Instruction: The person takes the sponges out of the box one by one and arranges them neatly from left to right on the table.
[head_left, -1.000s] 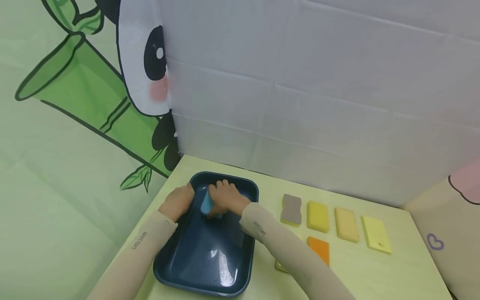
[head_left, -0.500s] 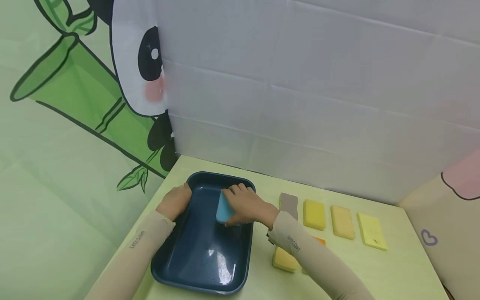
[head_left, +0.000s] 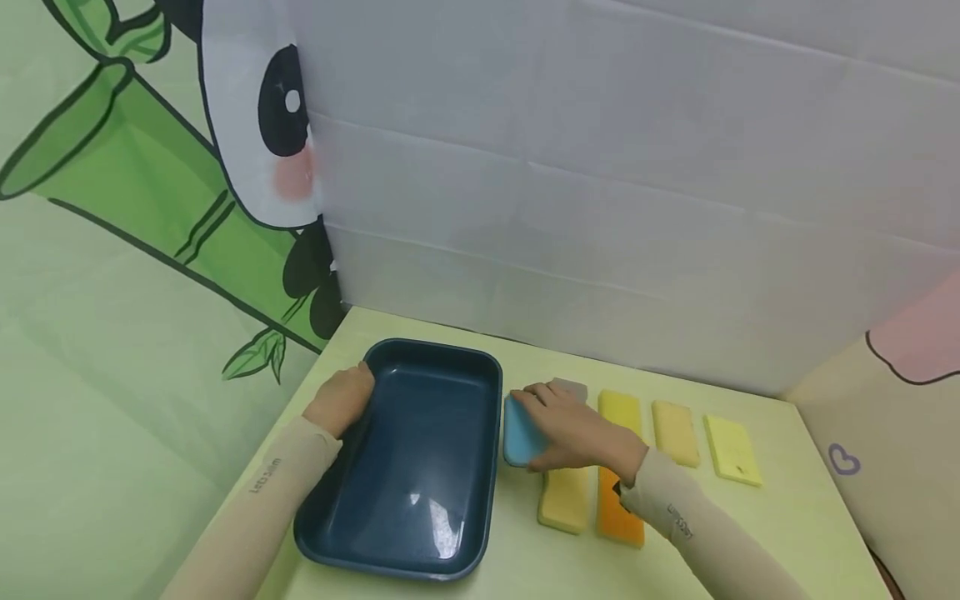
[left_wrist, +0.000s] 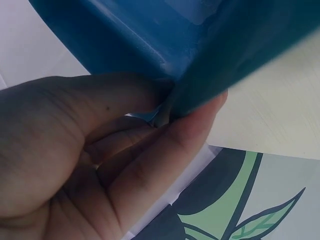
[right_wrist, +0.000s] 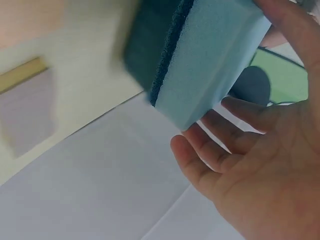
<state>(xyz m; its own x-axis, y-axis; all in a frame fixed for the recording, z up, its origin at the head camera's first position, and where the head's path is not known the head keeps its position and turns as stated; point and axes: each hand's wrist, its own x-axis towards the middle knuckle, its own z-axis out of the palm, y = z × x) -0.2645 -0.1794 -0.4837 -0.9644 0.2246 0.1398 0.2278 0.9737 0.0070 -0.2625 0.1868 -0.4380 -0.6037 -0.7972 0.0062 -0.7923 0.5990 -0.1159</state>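
Observation:
A blue sponge with a darker scouring layer is held by my right hand, just right of the tray and above the table. In the right wrist view the thumb and fingers grip its pale blue sides. My left hand pinches the left rim of a dark blue tray; the left wrist view has the thumb inside the rim and fingers outside. The tray lies flat at the table's left, nothing in it. A grey-topped sponge is partly hidden behind my right hand.
Right of the tray several sponges lie in two rows: a yellow one, a tan one and a pale yellow one behind, another yellow one and an orange one in front. Printed cloth walls edge the table.
My right hand has carried the blue sponge out of the tray, over its right rim, toward the other sponges. My left hand keeps its grip on the tray's left rim.

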